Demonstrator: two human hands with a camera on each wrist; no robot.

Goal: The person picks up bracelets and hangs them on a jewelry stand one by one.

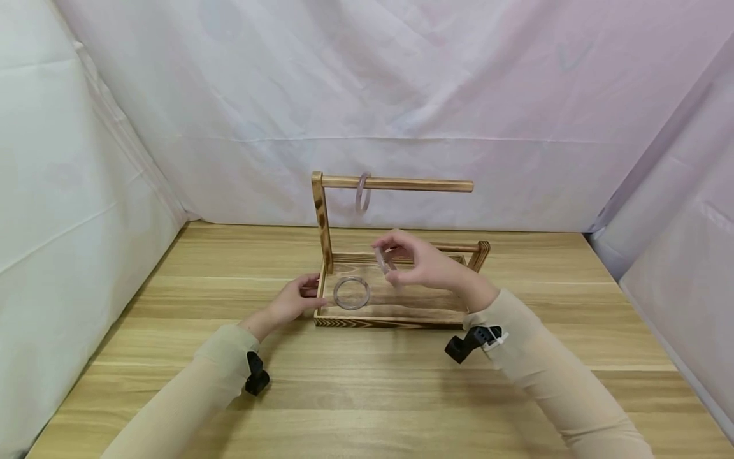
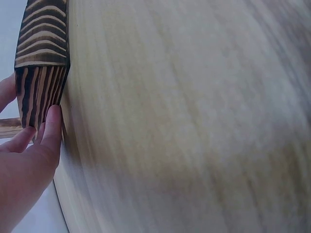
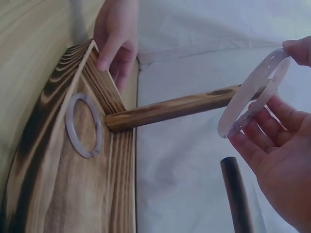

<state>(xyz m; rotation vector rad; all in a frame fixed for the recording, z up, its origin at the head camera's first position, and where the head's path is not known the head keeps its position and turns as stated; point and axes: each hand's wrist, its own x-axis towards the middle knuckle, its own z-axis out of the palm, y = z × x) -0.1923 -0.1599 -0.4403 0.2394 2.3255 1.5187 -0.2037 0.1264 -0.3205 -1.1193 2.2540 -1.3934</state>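
Note:
My right hand [image 1: 427,261] pinches a pale translucent bangle [image 3: 243,94] between thumb and fingertips, raised over a wooden stand's tray [image 1: 395,323]. In the right wrist view that bangle overlaps the end of the stand's tall post [image 3: 180,111]. A second bangle [image 1: 352,308], greyish, lies in the left part of the tray. Another, purplish bangle [image 1: 359,194] hangs on the upper rod [image 1: 424,184], left of its middle. My left hand [image 1: 289,303] grips the tray's left end, thumb over the rim [image 3: 104,80] and fingers against the outside.
A lower rod [image 1: 453,248] runs along the back of the stand to a short post [image 1: 479,256] at its right end. The stand rests on a wood-grain table [image 1: 367,395]. White cloth [image 1: 401,83] hangs behind and at both sides.

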